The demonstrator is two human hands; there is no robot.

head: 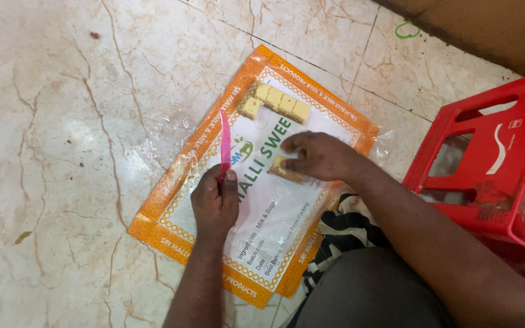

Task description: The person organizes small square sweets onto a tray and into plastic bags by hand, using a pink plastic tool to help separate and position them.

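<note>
A pale yellow sweet block [285,168] lies on a white plastic sheet with an orange border [171,182], near the sheet's middle, under the fingers of the right hand [318,157]. That hand is curled down over the block, thumb and fingertips closed on its sides. The left hand [215,203] is clenched in a fist around the handle of a pink knife [225,144], whose blade points away from the person and stands on edge just left of the block, apart from it. Toward the sheet's far end sit 5 cut sweet pieces [276,101]: 4 touching in a row, 1 beside the row's left end. A clear plastic film [153,143] sticks out from under the sheet's left edge. Everything rests on a floor of beige marble tiles [62,121] with brown veins and thin grout lines. A red plastic crate [493,164] stands on the floor to the right, close to the right forearm. A small green loop [407,30] lies on the tiles at the far right, beside a brown surface [487,24] at the frame's corner.
</note>
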